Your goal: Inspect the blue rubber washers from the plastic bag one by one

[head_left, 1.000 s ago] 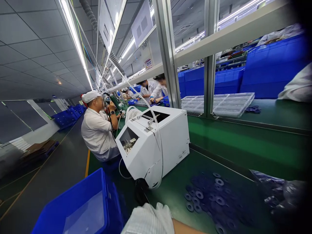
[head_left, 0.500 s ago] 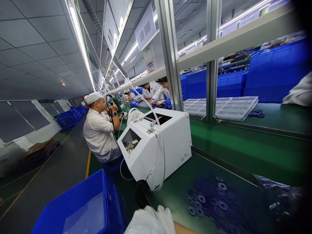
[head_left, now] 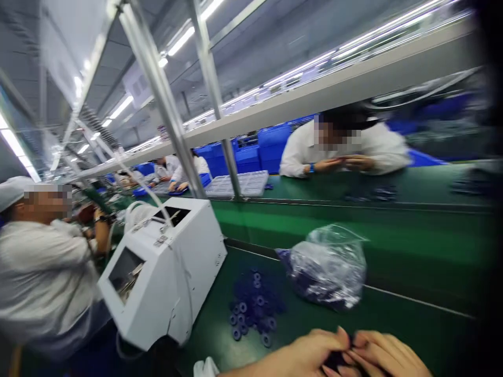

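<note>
My left hand (head_left: 310, 352) and my right hand (head_left: 387, 352) meet at the bottom edge, fingers closed together on a small dark piece (head_left: 335, 359). Most of that piece is covered by the fingers, and its kind cannot be made out. A white sleeve cuff (head_left: 206, 367) shows behind my left wrist. Beyond my left hand, a loose pile of dark blue-purple rings (head_left: 259, 301) lies on the green tabletop (head_left: 214, 340). A clear plastic bag (head_left: 328, 264) stuffed with dark parts rests behind my hands.
A white boxy machine (head_left: 168, 280) with a window and hose stands left of the rings. Beside it sits a person in white (head_left: 43, 267). Across the green divider (head_left: 298, 220), another person (head_left: 341, 144) handles something small. Clear trays (head_left: 247, 183) lie near the metal posts (head_left: 161, 99).
My view has swung right, bringing the whole bag and the person opposite into sight. The blue bin has left the view. Both hands now show, together on a dark piece.
</note>
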`<action>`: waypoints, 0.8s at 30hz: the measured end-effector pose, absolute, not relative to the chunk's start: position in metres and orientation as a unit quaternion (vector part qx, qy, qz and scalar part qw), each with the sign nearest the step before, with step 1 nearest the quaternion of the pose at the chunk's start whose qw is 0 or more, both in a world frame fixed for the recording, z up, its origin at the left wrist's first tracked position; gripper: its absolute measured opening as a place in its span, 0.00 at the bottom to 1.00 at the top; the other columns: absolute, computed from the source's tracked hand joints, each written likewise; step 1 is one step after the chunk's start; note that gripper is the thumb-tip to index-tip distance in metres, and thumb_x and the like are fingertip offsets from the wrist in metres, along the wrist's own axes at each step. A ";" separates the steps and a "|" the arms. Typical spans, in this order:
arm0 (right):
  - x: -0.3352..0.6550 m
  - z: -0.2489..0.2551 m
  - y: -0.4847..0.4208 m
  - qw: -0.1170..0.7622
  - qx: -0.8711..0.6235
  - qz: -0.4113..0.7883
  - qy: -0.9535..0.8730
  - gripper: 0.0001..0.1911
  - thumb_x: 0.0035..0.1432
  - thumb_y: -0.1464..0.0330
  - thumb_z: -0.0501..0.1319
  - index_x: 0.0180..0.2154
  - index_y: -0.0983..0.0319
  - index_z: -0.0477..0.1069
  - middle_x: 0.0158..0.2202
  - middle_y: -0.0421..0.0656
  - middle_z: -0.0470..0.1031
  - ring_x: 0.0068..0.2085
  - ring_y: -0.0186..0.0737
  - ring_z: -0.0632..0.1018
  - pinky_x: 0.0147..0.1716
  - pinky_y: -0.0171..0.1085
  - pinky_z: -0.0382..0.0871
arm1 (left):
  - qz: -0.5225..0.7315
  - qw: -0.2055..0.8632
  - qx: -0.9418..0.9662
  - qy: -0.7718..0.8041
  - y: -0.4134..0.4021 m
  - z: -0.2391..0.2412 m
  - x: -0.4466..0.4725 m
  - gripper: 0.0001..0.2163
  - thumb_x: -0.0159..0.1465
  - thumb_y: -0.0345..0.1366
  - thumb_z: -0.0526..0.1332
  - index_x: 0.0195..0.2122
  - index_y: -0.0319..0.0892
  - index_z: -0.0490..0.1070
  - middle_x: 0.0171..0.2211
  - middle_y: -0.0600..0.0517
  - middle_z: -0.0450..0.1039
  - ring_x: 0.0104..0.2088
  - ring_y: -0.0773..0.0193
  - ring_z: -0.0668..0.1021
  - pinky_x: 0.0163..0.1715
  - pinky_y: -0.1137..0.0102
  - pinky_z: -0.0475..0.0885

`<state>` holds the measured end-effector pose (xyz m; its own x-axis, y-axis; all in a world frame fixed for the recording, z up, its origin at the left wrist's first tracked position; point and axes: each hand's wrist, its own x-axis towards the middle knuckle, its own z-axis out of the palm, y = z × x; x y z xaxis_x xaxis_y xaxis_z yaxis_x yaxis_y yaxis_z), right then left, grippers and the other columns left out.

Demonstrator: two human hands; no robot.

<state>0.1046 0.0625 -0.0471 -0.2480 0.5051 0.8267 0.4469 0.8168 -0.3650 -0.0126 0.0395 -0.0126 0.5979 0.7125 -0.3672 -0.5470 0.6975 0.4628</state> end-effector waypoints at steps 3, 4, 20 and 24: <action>0.154 -0.034 0.055 0.492 -0.296 0.007 -0.819 0.07 0.64 0.65 0.56 0.40 0.55 0.73 0.37 0.45 0.76 0.38 0.45 0.78 0.34 0.42 0.77 | 0.391 0.864 0.121 0.292 0.037 -0.014 -0.010 0.17 0.51 0.38 0.73 0.31 0.36 0.65 0.23 0.57 0.57 0.17 0.78 0.59 0.11 0.83 0.40; 0.157 -0.030 0.052 0.479 -0.292 -0.006 -0.828 0.09 0.64 0.66 0.56 0.44 0.57 0.72 0.40 0.45 0.77 0.41 0.45 0.78 0.36 0.42 0.77 | 0.396 0.860 0.124 0.299 0.037 -0.015 -0.009 0.18 0.51 0.38 0.73 0.31 0.37 0.64 0.23 0.58 0.57 0.17 0.78 0.58 0.11 0.83 0.40; 0.146 -0.009 0.036 0.488 -0.296 0.052 -0.819 0.12 0.61 0.80 0.53 0.34 0.60 0.69 0.32 0.40 0.74 0.35 0.37 0.72 0.50 0.53 0.67 | 0.395 0.866 0.121 0.283 0.023 -0.013 -0.004 0.21 0.52 0.43 0.73 0.29 0.37 0.60 0.23 0.59 0.55 0.18 0.80 0.58 0.09 0.87 0.42; 0.146 -0.006 0.033 0.553 -0.293 0.052 -0.778 0.07 0.56 0.77 0.61 0.31 0.59 0.69 0.32 0.40 0.74 0.35 0.38 0.74 0.48 0.52 0.70 | 0.383 0.870 0.145 0.276 0.023 -0.007 -0.009 0.22 0.48 0.43 0.75 0.30 0.38 0.62 0.22 0.60 0.55 0.17 0.79 0.57 0.09 0.86 0.42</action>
<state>0.1462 0.0333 -0.0060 -0.2172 0.5140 0.8299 0.3986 0.8227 -0.4053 -0.0089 0.0233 -0.0072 0.5548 0.7459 -0.3685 -0.5866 0.6648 0.4626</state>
